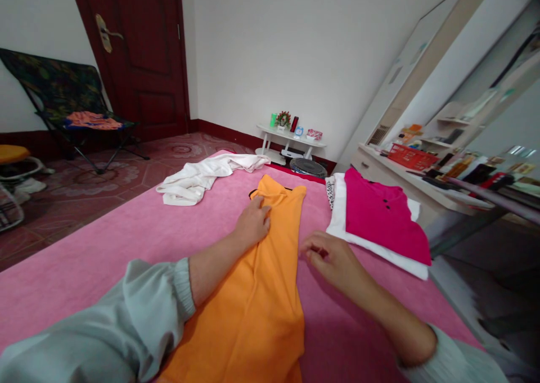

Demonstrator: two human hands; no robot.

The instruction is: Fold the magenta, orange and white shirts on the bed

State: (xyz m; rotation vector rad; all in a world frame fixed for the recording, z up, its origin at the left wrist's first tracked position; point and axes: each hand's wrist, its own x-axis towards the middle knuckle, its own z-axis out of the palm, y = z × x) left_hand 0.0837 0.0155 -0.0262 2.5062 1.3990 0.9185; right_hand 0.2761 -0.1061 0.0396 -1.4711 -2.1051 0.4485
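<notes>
An orange shirt (261, 293) lies lengthwise on the pink bedspread (105, 248), folded into a narrow strip with its collar at the far end. My left hand (253, 222) rests flat on the shirt's upper left part, fingers stretched toward the collar. My right hand (329, 256) sits at the shirt's right edge, fingers curled and pinched together right at the hem; whether cloth is between them I cannot make out.
A folded magenta shirt (383, 217) lies on a folded white garment (375, 245) at the right of the bed. A crumpled cream garment (202, 180) lies at the far edge. A folding chair (63, 102), a small white table (291, 138) and a dresser (405, 175) stand around the bed.
</notes>
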